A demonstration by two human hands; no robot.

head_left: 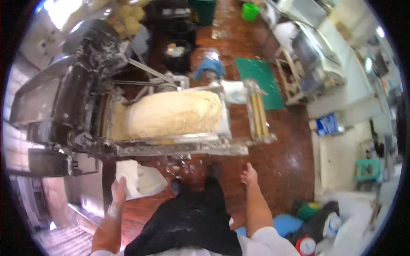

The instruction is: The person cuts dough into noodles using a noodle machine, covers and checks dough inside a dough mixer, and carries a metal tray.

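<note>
We see one large, pale, elongated mass of dough (175, 114), resting lengthwise on the bed of one flour-dusted rolling machine (183, 150), between its dark housing at the left and two yellowish rollers (258, 113) at the right end. Two hands lie on the near side of the machine, both apart from the dough. The left hand (119, 190) is just beside one crumpled white cloth (145, 180); we cannot tell whether its fingers grip the cloth or merely lie against its edge. The right hand (249, 174) is held over the floor (292, 155), its fingers loosely parted and one of them extended toward the machine. Between the two forearms we note one black apron (183, 222) and, beyond its hem, two dark shoes (215, 170) on the reddish-brown floor. Beyond the machine we count one green mat (256, 77), one blue bundle (209, 68), too blurred to identify further, one round black bin (177, 57) and, farthest off, one bright green bucket (250, 12). Along the right side we find one blue sign (327, 124) and one teal basket (368, 170).
</note>
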